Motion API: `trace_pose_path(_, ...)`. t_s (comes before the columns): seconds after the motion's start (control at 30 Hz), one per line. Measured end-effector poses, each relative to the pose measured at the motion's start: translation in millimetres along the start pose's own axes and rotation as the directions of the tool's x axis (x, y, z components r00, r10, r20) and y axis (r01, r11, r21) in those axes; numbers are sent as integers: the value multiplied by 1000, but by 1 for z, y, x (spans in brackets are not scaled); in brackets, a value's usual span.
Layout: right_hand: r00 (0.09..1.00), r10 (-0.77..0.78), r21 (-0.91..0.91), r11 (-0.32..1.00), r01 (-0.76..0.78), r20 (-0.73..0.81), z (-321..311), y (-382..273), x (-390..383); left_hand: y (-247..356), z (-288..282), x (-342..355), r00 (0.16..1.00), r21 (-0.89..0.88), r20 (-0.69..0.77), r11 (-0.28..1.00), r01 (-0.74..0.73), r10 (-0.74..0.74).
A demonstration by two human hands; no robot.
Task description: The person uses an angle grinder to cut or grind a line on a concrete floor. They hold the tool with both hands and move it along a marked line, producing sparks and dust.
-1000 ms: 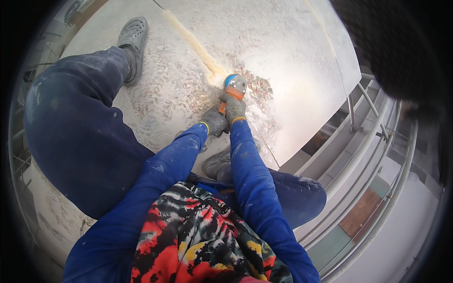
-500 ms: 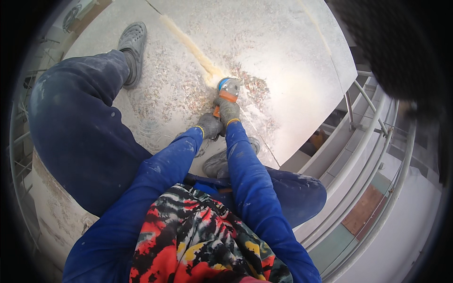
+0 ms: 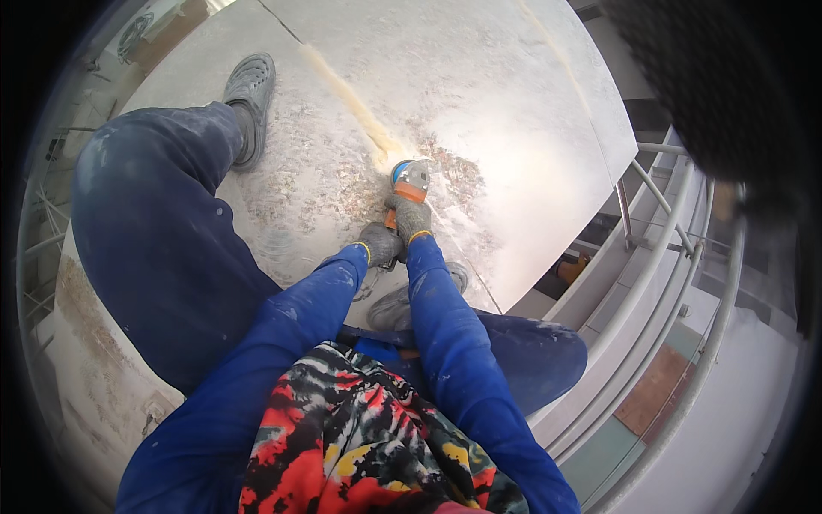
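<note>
Both my gloved hands hold an orange-and-blue angle grinder [image 3: 409,180] pressed onto a large pale slab [image 3: 497,94]. My right hand [image 3: 411,218] grips the body just behind the head. Closer to me, my left hand [image 3: 379,244] grips the rear of the tool. A yellowish ground strip [image 3: 347,90] runs from the grinder head toward the far left. Around the tool the slab's surface is scuffed and covered in dust.
My left leg in blue trousers stretches out on the slab, ending in a grey shoe [image 3: 248,90]; my right shoe [image 3: 402,304] is tucked under my arms. The slab's edge [image 3: 548,257] drops off to the right beside metal railings [image 3: 676,257]. Rough ground lies at lower left.
The grinder and both hands have slid slightly back along the yellowish strip toward me; my legs keep the same pose.
</note>
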State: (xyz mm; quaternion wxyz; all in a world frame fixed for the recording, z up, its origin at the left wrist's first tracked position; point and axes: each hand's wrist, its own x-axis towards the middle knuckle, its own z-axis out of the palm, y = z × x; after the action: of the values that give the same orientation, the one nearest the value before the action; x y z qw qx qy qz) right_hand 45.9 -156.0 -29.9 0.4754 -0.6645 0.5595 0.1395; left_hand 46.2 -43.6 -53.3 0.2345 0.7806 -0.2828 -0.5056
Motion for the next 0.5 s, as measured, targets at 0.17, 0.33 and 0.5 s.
trace_pose_path(0.17,997,8,60,998,-4,-73,-29,16,3,10,27,17,991,-28,2,991,-132,132)
trace_pose_path(0.33,1000,2,173,985,3,-28,-16,10,8,9,19,11,1000,-161,-20,987,-3,0)
trace_pose_path(0.5,1000,-11,176,984,15,-25,-8,1,11,12,-6,10,1000,17,15,1000,26,-26)
